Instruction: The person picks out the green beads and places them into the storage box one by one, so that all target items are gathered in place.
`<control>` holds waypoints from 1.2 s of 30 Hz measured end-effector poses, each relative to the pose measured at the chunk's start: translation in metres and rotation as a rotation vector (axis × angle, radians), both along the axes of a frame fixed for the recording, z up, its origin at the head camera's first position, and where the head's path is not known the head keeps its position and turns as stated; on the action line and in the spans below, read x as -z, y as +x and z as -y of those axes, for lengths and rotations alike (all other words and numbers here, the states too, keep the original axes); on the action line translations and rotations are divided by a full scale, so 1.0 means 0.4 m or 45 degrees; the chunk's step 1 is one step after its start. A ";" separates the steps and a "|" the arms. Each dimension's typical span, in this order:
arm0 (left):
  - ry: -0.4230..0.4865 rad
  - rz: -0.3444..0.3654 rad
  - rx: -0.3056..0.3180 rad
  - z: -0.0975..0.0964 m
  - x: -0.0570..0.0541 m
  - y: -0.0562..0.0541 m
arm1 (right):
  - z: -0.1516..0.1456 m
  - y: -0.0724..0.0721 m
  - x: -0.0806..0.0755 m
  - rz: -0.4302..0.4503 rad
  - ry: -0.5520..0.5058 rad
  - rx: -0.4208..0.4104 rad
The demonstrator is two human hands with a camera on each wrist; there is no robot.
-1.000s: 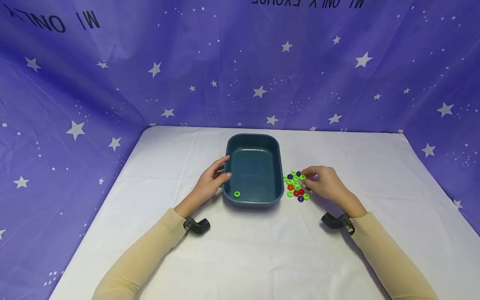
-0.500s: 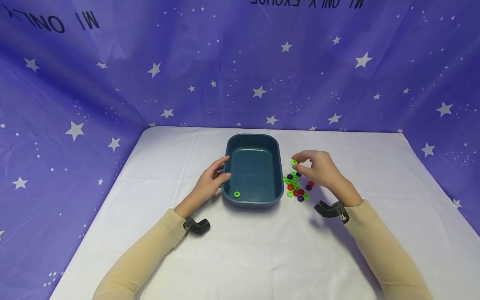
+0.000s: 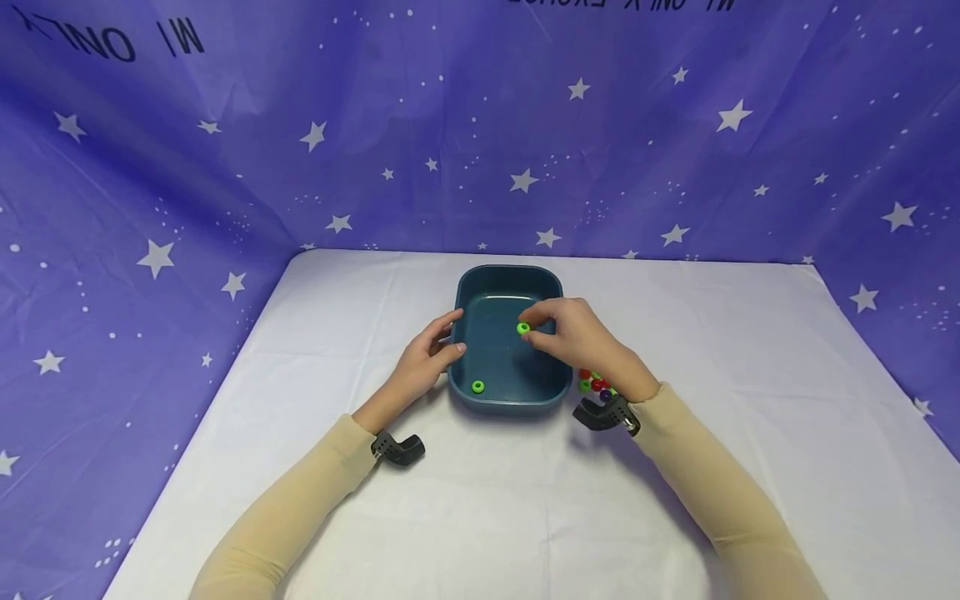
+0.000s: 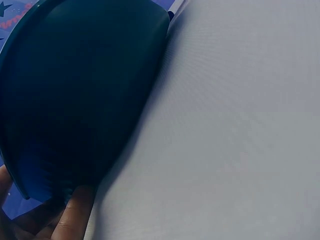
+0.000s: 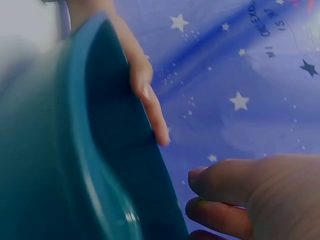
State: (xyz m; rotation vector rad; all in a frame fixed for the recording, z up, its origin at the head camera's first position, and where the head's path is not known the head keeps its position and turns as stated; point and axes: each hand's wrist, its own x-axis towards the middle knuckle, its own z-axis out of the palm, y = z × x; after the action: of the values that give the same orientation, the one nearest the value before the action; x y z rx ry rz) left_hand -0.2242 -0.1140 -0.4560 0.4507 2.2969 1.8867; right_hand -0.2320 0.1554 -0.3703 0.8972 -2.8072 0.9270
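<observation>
A green ring-shaped bead [image 3: 523, 329] is pinched between thumb and forefinger of my right hand [image 3: 581, 333], over the inside of a dark teal rectangular tub [image 3: 510, 408]. My left hand [image 3: 420, 358] rests against the tub's left side, its thumb and forefinger tips at the rim. In the left wrist view the left fingers [image 4: 75, 215] touch the tub's outer wall. One loose green bead [image 3: 478, 387] lies on the tub floor near its front left corner. In the right wrist view the right fingers largely hide the held bead.
Several red, green and purple beads [image 3: 596, 385] lie on the white cloth right of the tub, partly hidden under my right wrist. Black wrist mounts [image 3: 397, 450] sit at both cuffs. A purple star-printed curtain [image 3: 525, 125] stands behind and beside the table.
My right hand has picked a green bead from the pile, lifted it and carried it left over the tub. The left hand stays in place at the tub's side.
</observation>
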 end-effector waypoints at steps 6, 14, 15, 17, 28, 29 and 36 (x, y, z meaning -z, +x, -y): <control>-0.018 -0.006 0.006 0.001 -0.001 -0.002 | 0.057 -0.007 0.014 -0.010 -0.013 -0.092; -0.016 -0.021 0.021 0.004 0.002 -0.003 | 0.109 -0.010 0.036 0.007 0.019 -0.093; -0.015 -0.021 0.021 0.004 0.002 -0.003 | 0.112 -0.010 0.040 0.012 0.024 -0.090; -0.013 -0.023 0.022 0.003 0.003 -0.003 | 0.117 -0.010 0.049 0.020 0.032 -0.084; -0.028 -0.020 0.026 0.002 -0.001 0.004 | 0.129 -0.016 0.093 0.072 0.095 -0.099; -0.029 -0.023 0.025 0.003 -0.001 0.004 | 0.130 -0.016 0.095 0.074 0.098 -0.106; -0.027 -0.031 0.029 0.005 0.002 0.000 | 0.133 -0.014 0.100 0.134 0.143 -0.110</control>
State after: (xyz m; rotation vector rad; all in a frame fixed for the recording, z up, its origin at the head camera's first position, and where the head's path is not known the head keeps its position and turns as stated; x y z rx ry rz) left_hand -0.2244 -0.1160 -0.4567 0.4975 2.3142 1.8550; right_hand -0.2376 0.1023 -0.4102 1.0206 -2.9567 0.8578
